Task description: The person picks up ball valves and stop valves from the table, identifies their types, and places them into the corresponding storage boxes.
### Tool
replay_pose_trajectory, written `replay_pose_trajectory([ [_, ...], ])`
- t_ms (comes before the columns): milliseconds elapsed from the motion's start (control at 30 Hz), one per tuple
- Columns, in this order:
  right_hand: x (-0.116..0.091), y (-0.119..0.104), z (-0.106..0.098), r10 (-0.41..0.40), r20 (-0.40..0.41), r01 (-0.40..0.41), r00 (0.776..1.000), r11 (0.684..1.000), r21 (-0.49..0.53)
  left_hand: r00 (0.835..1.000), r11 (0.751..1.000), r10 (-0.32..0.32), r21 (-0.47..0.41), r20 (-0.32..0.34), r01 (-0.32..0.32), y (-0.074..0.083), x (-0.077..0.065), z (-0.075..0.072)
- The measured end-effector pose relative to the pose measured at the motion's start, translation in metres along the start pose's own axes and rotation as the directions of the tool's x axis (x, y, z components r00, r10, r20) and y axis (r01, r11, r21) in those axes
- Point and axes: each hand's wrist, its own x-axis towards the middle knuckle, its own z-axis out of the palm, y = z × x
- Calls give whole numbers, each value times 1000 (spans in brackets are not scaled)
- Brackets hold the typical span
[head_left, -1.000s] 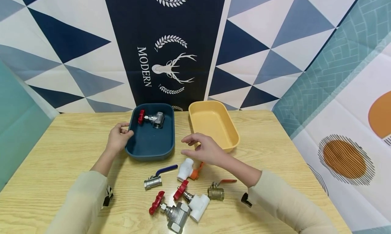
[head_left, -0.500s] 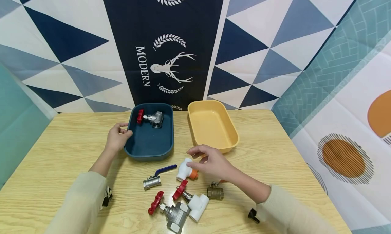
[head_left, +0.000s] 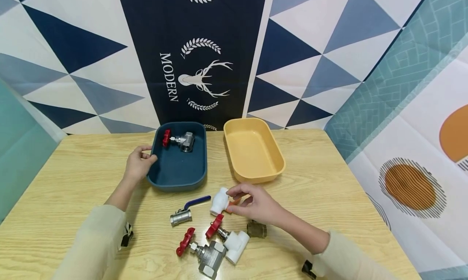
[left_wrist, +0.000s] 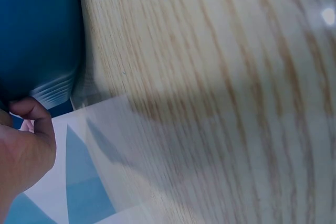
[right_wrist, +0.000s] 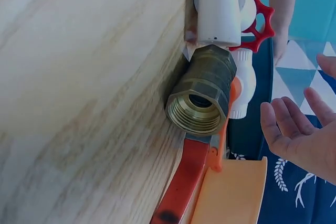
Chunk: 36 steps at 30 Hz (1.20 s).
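Note:
My left hand [head_left: 137,164] pinches the left rim of a dark blue plastic bin [head_left: 179,170], with the thumb on the inner side. Inside lies a metal valve [head_left: 187,142] with a red handwheel. My right hand [head_left: 257,202] hovers, fingers loosely bent and apart, beside a white plastic ball valve [head_left: 220,200] and over its orange handle. The right wrist view shows a gap between that hand and the white valve [right_wrist: 244,82]. Close below the hand is a brass ball valve [right_wrist: 202,98] with a red lever; the head view shows little of its lever.
A yellow bin [head_left: 252,154] stands right of the blue one. Nearer me lie a steel ball valve [head_left: 180,218] with a blue lever, a large metal valve [head_left: 212,257] with a red handwheel, and a white tee-shaped valve [head_left: 237,247]. A patterned wall covering [head_left: 197,28] rises behind the table.
My right hand has moved down and toward me, from the yellow bin's front to the white valve's orange handle. My left hand keeps its hold on the blue bin.

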Motion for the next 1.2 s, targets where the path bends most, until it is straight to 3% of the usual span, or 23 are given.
replay_pose_trajectory([
  [233, -7, -2, 5, 28, 91, -28, 995, 1000, 0, 1000, 1000, -4, -6, 5, 4, -1, 1, 0],
  [433, -10, -1, 12, 40, 169, -30, 985, 998, -57, 1000, 1000, -6, -9, 6, 6, -1, 0, -1],
  [700, -13, 1, 17, 42, 207, -15, 977, 992, -128, 1000, 1000, -3, 1, 2, 3, 2, 1, -2],
  [933, -16, 4, 23, 44, 235, 16, 971, 968, -251, 1000, 1000, -12, 5, 4, 12, 2, 1, -2],
  [1200, -19, 5, 28, 65, 292, 17, 954, 963, -270, 1000, 1000, -13, -3, 18, 13, 2, -2, -2],
])
